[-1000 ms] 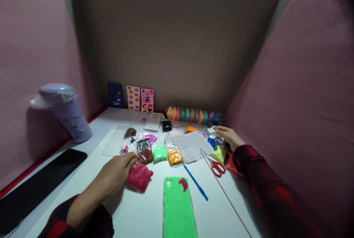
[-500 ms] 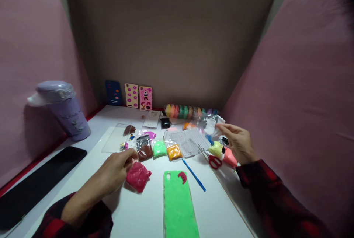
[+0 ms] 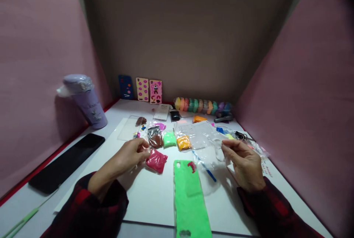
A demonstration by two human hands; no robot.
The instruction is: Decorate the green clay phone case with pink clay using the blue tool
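My left hand (image 3: pixel 125 157) pinches the edge of a clear packet of deep pink clay (image 3: pixel 157 161), which hangs just above the white board. In my right hand (image 3: pixel 245 162), thumb and fingers are closed on a clear plastic bag (image 3: pixel 218 153) with something white inside. This bag spreads over a blue pen-like tool (image 3: pixel 207 171) and part of the written sheet. Between my hands lies a green clay-covered phone case (image 3: pixel 190 205), with a small red clay shape (image 3: pixel 191 167) near its top corner. Orange (image 3: pixel 183 142), bright green (image 3: pixel 169 139) and brown (image 3: pixel 155 137) clay packets lie beyond it.
A purple bottle (image 3: pixel 90 101) and a black phone (image 3: pixel 68 162) stand and lie at left. Decorated phone cases (image 3: pixel 142 89) lean against the back wall beside a row of coloured clay packs (image 3: pixel 201 106). A light green tool (image 3: pixel 23 221) lies at the near left.
My right hand has come nearer and lower, bringing the clear bag toward the green case. My left hand still holds the pink clay packet. The whole view has shifted.
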